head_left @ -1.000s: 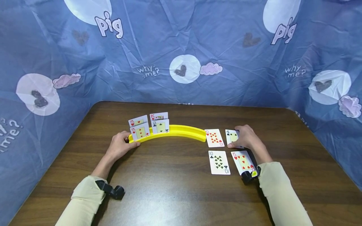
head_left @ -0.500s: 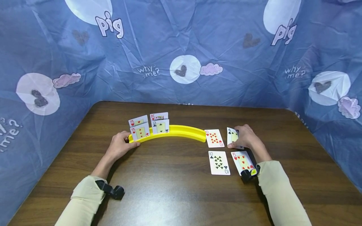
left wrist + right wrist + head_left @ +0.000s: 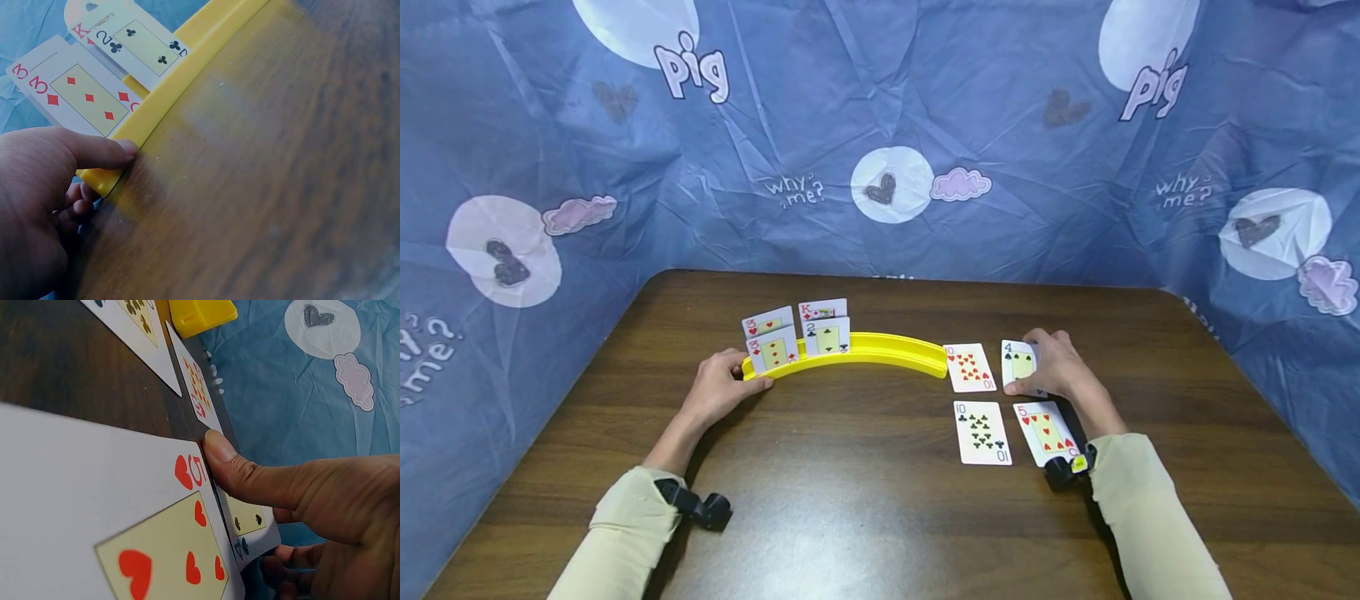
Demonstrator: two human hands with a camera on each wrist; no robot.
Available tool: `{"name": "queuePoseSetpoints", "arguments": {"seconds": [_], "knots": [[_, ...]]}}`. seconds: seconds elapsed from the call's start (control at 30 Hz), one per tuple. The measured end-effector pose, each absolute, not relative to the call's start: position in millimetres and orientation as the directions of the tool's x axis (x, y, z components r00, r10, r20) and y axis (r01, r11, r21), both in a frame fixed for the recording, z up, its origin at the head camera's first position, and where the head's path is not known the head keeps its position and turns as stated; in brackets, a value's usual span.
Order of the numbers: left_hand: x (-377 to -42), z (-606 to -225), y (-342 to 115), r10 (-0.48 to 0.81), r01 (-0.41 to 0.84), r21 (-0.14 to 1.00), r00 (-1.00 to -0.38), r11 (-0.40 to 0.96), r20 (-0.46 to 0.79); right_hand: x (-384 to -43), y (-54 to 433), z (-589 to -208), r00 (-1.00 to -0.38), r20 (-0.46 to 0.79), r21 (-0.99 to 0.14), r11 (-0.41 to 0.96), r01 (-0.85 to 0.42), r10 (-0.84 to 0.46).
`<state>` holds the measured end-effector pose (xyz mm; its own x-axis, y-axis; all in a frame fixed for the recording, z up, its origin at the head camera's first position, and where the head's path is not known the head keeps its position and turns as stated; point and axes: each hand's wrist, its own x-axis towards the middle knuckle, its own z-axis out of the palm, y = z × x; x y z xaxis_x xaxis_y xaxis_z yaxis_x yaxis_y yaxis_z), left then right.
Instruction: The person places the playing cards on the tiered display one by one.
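My left hand (image 3: 717, 389) grips the left end of a curved yellow card holder (image 3: 895, 346), thumb on its front. Upright in the holder's left half stand the three of diamonds (image 3: 772, 350) with the three of hearts (image 3: 766, 323) behind it, and the two of clubs (image 3: 827, 337) with the king of diamonds (image 3: 822, 310) behind. My right hand (image 3: 1060, 367) pinches the four of spades (image 3: 1019, 363) at the right; thumb and fingers cover part of it. In the right wrist view the thumb (image 3: 250, 478) lies across that card, with fingers past its far edge.
The ten of hearts (image 3: 970, 367) lies at the holder's right end. Nearer lie the ten of clubs (image 3: 982, 433) and the five of hearts (image 3: 1043, 432), partly under the right wrist camera (image 3: 1062, 472). Blue printed cloth (image 3: 891, 100) hangs behind the brown table (image 3: 850, 500).
The four of spades has shifted slightly right in my right hand, and its angle has changed a little. My left hand and the holder stay put.
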<state>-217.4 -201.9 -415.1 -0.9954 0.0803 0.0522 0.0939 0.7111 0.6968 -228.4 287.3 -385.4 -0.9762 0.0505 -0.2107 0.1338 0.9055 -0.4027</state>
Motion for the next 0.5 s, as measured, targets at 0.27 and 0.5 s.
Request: {"name": "queuePoseSetpoints", "arguments": {"seconds": [0.27, 0.5], "knots": [[-218.4, -416.3, -202.0, 0.086, 0.107, 0.691, -0.994, 0.715, 0.066, -227.2, 289.7, -383.6, -0.983, -0.180, -0.422, 0.899, 0.116, 0.042], [-217.9, -415.7, -201.6, 0.086, 0.113, 0.694, -0.994, 0.711, 0.073, -225.0, 293.4, -378.1, -0.994, -0.090, -0.492, 0.865, 0.100, 0.064]]}}
